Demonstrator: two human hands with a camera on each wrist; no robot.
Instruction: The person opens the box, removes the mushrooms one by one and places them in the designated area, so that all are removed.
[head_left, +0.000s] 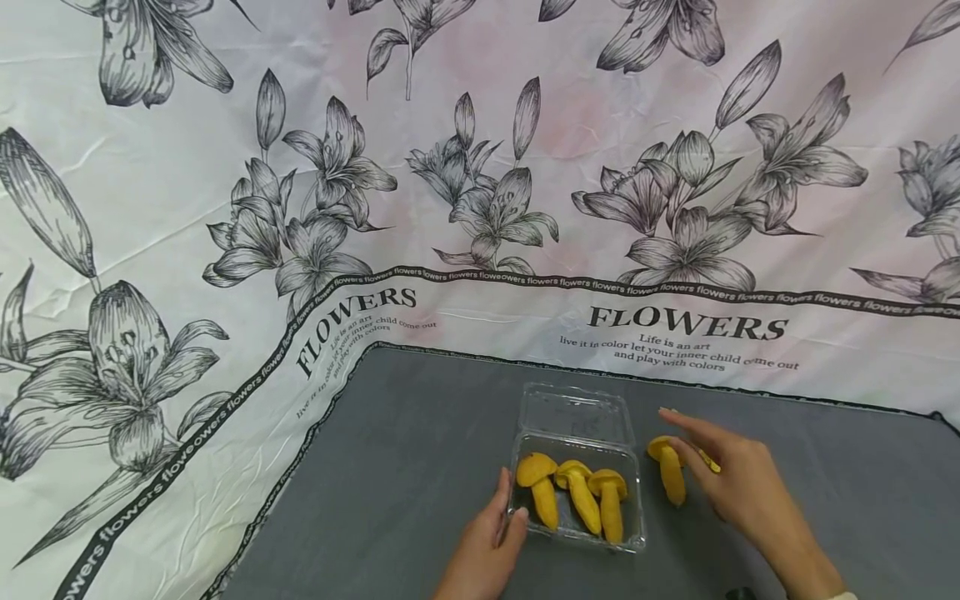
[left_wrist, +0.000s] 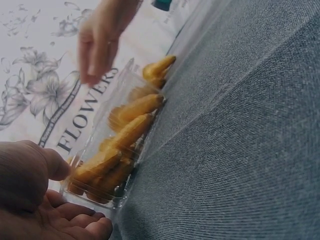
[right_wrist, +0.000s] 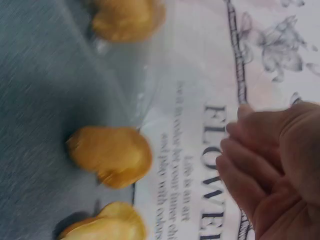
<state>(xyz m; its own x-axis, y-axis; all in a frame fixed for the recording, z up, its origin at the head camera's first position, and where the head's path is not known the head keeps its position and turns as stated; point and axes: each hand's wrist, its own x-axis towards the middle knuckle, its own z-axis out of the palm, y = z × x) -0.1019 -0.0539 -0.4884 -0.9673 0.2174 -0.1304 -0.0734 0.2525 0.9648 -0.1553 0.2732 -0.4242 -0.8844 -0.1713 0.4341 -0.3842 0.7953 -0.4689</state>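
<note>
A clear plastic box [head_left: 639, 508] with its lid folded back holds three yellow mushrooms [head_left: 577, 492] in the head view, caps toward the back. My left hand [head_left: 489, 537] grips the box's near left corner, fingers along the side wall and thumb at the front. To the right of the box a loose yellow mushroom [head_left: 672, 483] lies on the cloth, and another mushroom [right_wrist: 107, 225] lies beside it, mostly hidden behind my right hand in the head view. My right hand [head_left: 738, 471] hovers over these two with fingers extended, and nothing shows between them in the right wrist view [right_wrist: 270, 165].
The grey table cloth [head_left: 405, 467] carries everything. A white flower-printed sheet [head_left: 487, 325] borders it at the back and left, rising like a wall. A small dark object [head_left: 741, 593] shows at the bottom edge, near my right forearm. The transparent lid [head_left: 576, 417] stands tilted behind the box.
</note>
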